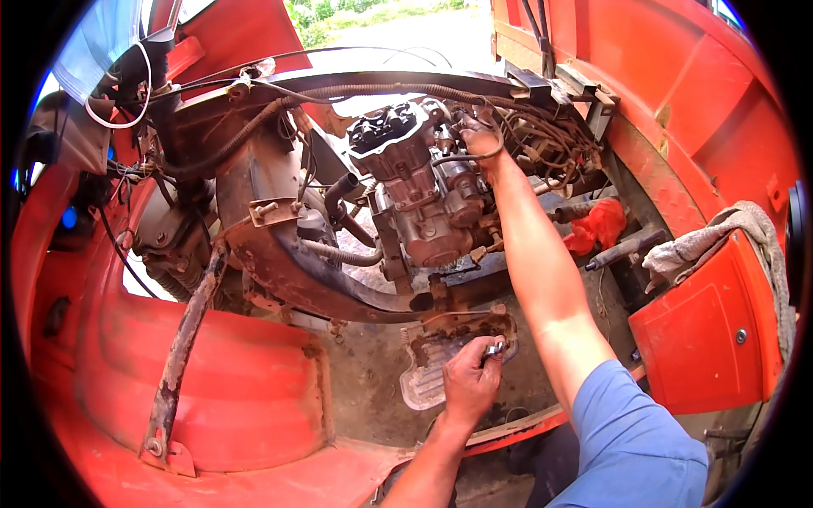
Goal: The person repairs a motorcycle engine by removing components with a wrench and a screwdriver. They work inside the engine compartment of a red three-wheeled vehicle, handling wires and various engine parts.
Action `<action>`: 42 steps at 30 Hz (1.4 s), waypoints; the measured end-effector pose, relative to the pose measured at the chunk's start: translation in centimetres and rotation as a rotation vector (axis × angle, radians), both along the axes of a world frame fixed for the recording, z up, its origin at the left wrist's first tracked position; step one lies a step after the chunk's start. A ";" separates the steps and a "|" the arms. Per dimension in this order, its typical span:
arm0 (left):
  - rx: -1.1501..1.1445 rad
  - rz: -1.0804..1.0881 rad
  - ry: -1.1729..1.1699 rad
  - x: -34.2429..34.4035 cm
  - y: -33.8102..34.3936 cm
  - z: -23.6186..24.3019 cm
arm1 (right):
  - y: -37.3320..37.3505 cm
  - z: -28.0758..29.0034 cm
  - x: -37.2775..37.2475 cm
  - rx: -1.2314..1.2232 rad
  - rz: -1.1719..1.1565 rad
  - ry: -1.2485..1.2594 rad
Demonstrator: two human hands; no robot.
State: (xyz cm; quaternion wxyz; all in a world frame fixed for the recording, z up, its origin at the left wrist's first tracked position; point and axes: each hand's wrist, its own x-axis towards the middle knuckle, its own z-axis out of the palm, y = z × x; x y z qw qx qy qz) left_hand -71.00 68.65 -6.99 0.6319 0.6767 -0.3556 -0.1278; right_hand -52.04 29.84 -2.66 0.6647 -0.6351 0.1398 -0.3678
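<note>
My left hand (471,383) is closed, with a small shiny metal piece (494,348), perhaps a socket, sticking out between thumb and fingers. It hovers over a stained, ribbed shallow tray (422,389) low in the frame's opening. My right arm stretches far forward, and my right hand (481,137) reaches the upper right side of a greasy engine (408,182). Its fingertips are lost among the engine parts and hoses, so their grip cannot be made out. At the engine's top the cover is off, leaving dark inner parts (385,127) exposed.
Red body panels (203,381) surround the bay. A corrugated cable sleeve (373,89) arches over the engine. To the right lie a red cloth (597,227), a tangle of wires (550,140) and a grey rag (711,241) on a red box. A rusty strut (188,347) slants at left.
</note>
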 end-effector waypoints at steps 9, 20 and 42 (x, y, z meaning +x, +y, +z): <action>0.035 -0.021 -0.035 0.1 0.2 0.3 | 3.1 3.3 -1.5 0.195 0.041 -0.041; 0.122 -0.037 -0.061 0.0 -0.2 -0.5 | 0.7 1.8 -1.8 0.235 0.290 -0.177; 0.189 -0.045 -0.053 0.1 0.8 -0.9 | 5.8 2.9 -0.5 0.201 0.062 -0.277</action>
